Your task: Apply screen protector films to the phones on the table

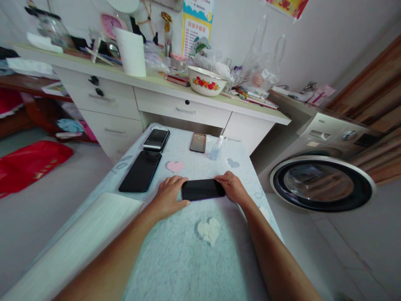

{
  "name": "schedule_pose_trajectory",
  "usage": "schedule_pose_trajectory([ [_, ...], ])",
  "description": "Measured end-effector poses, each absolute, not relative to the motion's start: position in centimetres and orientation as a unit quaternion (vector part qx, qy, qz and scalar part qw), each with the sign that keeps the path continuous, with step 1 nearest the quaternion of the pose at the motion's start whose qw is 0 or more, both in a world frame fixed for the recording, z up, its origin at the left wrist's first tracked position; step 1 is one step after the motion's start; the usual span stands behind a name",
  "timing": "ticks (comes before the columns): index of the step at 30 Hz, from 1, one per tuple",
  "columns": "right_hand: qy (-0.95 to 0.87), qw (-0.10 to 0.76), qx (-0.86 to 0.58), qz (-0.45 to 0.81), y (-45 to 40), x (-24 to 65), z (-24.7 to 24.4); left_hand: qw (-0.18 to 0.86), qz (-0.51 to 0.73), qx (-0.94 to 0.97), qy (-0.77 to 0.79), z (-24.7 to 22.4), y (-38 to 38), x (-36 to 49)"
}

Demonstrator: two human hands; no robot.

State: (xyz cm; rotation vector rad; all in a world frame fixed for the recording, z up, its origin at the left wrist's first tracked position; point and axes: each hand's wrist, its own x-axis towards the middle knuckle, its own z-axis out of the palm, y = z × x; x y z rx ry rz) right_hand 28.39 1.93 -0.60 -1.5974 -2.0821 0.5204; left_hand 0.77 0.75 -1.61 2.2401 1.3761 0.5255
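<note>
A black phone [203,190] lies sideways on the cloth-covered table [175,255], its dark screen up. My left hand [169,197] grips its left end, fingers at the top corner and thumb at the bottom corner. At the right end, my right hand [232,186] has its fingertips pinched on the upper corner. Farther back stand a clear spray bottle [216,149] and, flat beside it, a brownish phone case [198,142]. To the left lie a large black phone or tablet [140,171] and a white-edged phone [156,138] on top of another dark item.
A pale board or roll [78,238] lies along the table's left side. Behind is a white desk [156,99] with a floral bowl [207,81], a white paper roll [130,52] and plastic bags. A washing machine [313,146] stands at the right, a red bag [37,163] at the left.
</note>
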Motion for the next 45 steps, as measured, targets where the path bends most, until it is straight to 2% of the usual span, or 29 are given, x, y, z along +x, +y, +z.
schedule_pose_trajectory([
  [13,-0.792,0.178,-0.563,0.155,0.7,27.8,-0.3,0.237,0.208,0.807,0.499,-1.8,1.1,0.5],
  [24,-0.797,0.197,-0.54,0.186,-0.3,27.4,-0.2,0.245,0.228,0.807,0.486,-2.0,1.0,0.6],
  [30,-0.768,0.195,-0.593,0.144,0.0,27.1,-0.7,0.227,0.224,0.802,0.506,-2.2,1.1,0.6],
  [45,-0.77,0.088,-0.626,0.085,-0.3,24.5,0.6,0.229,0.214,0.8,0.511,-1.6,1.0,0.8],
])
